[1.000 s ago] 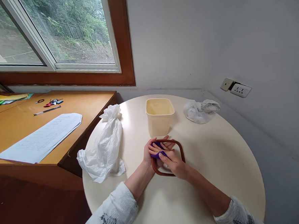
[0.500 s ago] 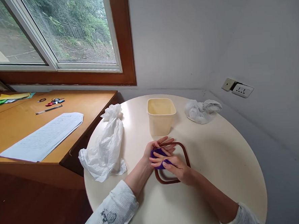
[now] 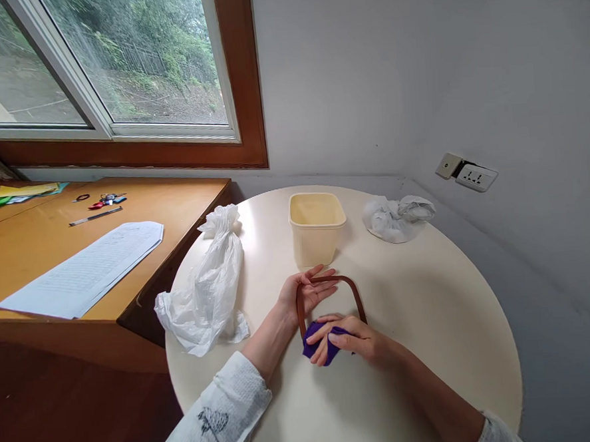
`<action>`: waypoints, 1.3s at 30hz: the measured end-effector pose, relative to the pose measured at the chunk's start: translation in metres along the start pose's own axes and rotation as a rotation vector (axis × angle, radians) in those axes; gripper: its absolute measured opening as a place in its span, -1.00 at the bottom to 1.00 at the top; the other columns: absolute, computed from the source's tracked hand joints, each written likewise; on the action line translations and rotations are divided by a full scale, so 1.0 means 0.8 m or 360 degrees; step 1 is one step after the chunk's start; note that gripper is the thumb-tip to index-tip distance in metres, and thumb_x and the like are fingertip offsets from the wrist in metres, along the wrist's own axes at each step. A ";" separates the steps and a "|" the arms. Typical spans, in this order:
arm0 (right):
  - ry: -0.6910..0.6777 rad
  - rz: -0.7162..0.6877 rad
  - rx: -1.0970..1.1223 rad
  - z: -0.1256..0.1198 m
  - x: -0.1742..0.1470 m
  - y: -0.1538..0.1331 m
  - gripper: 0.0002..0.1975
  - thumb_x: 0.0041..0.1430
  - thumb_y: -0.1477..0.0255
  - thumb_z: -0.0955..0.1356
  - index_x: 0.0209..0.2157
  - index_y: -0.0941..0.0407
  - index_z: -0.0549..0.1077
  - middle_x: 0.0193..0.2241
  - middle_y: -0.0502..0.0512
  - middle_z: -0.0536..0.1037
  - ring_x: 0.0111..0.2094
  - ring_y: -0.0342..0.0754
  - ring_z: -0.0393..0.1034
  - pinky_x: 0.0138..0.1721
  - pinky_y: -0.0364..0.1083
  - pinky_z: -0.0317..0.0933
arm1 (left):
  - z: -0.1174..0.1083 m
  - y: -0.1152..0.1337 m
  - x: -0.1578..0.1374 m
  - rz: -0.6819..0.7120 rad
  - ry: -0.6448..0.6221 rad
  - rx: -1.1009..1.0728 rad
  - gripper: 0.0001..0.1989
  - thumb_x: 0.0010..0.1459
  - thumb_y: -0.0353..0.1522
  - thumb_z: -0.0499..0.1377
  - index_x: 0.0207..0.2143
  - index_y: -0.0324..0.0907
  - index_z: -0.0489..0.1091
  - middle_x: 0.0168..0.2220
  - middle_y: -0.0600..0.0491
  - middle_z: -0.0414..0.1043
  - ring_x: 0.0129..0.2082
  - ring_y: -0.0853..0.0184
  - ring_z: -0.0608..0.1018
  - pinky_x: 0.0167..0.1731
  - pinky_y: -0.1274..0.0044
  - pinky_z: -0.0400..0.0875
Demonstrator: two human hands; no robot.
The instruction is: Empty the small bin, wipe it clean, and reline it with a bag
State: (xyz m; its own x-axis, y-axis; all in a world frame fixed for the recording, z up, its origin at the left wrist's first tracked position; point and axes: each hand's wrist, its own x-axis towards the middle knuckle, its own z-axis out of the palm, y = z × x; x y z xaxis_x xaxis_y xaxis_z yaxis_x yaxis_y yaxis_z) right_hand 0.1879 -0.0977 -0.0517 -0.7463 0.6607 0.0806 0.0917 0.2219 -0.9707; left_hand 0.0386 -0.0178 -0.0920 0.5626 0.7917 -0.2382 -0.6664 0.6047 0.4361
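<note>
A brown rounded-square ring (image 3: 358,298) is held above the round table. My left hand (image 3: 310,292) supports its far left corner, thumb over the ring and the other fingers stretched out beneath it. My right hand (image 3: 349,338) presses a purple cloth (image 3: 311,345) around the ring's near side, which the cloth and fingers hide. Just beyond my left fingertips stands a cream plastic bin (image 3: 315,243), upright and open at the top.
On the round table (image 3: 431,319), a white plastic bag (image 3: 212,286) lies at left and a bunched one (image 3: 392,218) at far right. A wooden desk (image 3: 183,194) adjoins on the left, bearing papers (image 3: 88,267), a pen (image 3: 95,216) and keys (image 3: 108,200).
My right hand and the purple cloth have moved from the ring's left side to its near side, toward me. My left hand and the ring have shifted slightly away and left.
</note>
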 end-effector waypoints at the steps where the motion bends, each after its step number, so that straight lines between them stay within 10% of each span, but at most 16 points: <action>1: 0.0002 0.0008 0.0005 -0.001 -0.002 -0.001 -0.58 0.24 0.28 0.11 -0.36 0.09 0.55 -0.33 0.04 0.59 -0.08 -0.04 0.36 0.14 0.06 -0.06 | 0.000 0.000 0.000 0.0004 0.0010 0.0002 -0.54 -0.25 -0.62 -0.01 -0.19 -0.40 0.31 -0.11 -0.29 0.42 -0.03 -0.01 0.43 0.03 0.20 0.22; 27: 0.0477 0.0064 -0.1139 -0.034 -0.031 0.025 -0.66 0.13 0.44 0.15 -0.71 0.09 0.07 -0.71 -0.05 0.17 -0.57 -0.14 0.04 -0.29 -0.03 0.07 | 0.007 0.001 0.001 0.0017 0.0134 -0.0021 -0.54 -0.30 -0.62 -0.04 -0.24 -0.42 0.33 -0.12 -0.30 0.42 0.00 -0.04 0.40 -0.01 0.22 0.29; 35: 0.2180 0.0092 0.0178 -0.057 -0.038 0.049 -0.62 0.14 0.19 0.14 -0.64 0.08 0.24 -0.66 -0.01 0.32 -0.56 -0.09 0.25 -0.49 -0.09 0.16 | 0.000 0.000 0.002 0.0001 0.0111 -0.0025 -0.47 -0.31 -0.62 -0.05 -0.15 -0.39 0.28 -0.12 -0.30 0.42 -0.01 -0.01 0.41 -0.05 0.22 0.31; 39: 0.2351 0.0101 0.0629 -0.079 -0.038 0.059 -0.60 0.14 0.14 0.10 -0.20 0.04 0.40 -0.26 0.08 0.51 -0.28 -0.04 0.41 -0.33 -0.03 0.29 | 0.001 -0.002 0.001 0.0018 0.0143 -0.0020 -0.57 -0.13 -0.53 0.03 -0.12 -0.39 0.28 -0.11 -0.32 0.40 -0.03 0.00 0.43 -0.06 0.27 0.33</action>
State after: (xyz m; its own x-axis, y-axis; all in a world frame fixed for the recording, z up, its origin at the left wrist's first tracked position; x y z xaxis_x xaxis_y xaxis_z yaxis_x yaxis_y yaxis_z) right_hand 0.2569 -0.0618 -0.0857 0.5766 0.8156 -0.0482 -0.2576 0.1254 -0.9581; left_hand 0.0406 -0.0185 -0.0921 0.5091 0.8028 -0.3104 -0.6791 0.5962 0.4283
